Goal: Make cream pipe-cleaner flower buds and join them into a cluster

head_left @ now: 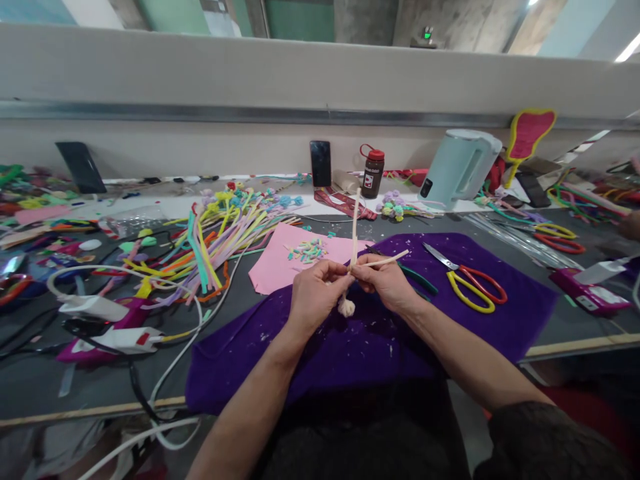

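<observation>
Both hands meet above a purple cloth (320,360), pinching cream pipe cleaners (356,223) where they cross. My left hand (317,290) has its thumb and fingers closed on the crossing. My right hand (387,283) is closed beside it, one pipe cleaner stem sticking out to the right and another standing upright. A fluffy cream ball (347,307) hangs just below the fingertips. Green-handled pliers (420,279) lie partly behind my right hand. Farther right on the cloth are scissors (473,283) with red and yellow handles. The exact crossing is hidden by the fingers.
Small coloured clippings (307,251) lie on a pink sheet (273,260). Many coloured pipe cleaners (225,240) are heaped at left, near power strips (110,343) and cables. A phone (321,164), a bottle (373,175) and a kettle (457,168) stand at the back.
</observation>
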